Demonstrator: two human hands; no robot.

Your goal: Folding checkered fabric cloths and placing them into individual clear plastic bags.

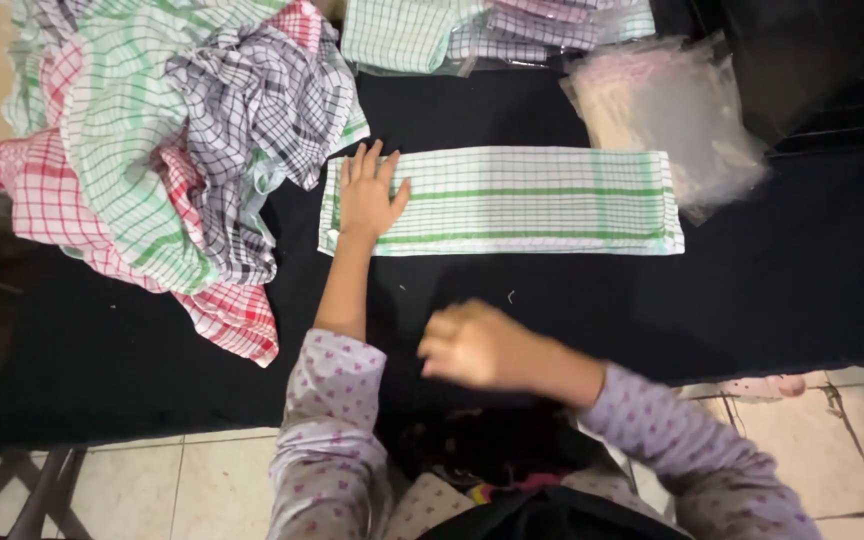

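One folded cloth lies flat at the centre of the frame — a long white strip checked in thin green lines, with two bolder green bands running along its length. The left hand rests palm-down on its left end, fingers spread wide and gripping nothing. The right hand hangs lower, near the middle of the frame and clear of the cloth; it is blurred, fingers loosely curled and empty. A black cover spreads over the desk. A heap of checked cloths — red, green and grey — fills the upper left, clear plastic bags sit at the upper right, and pale floor tiles show along the bottom.
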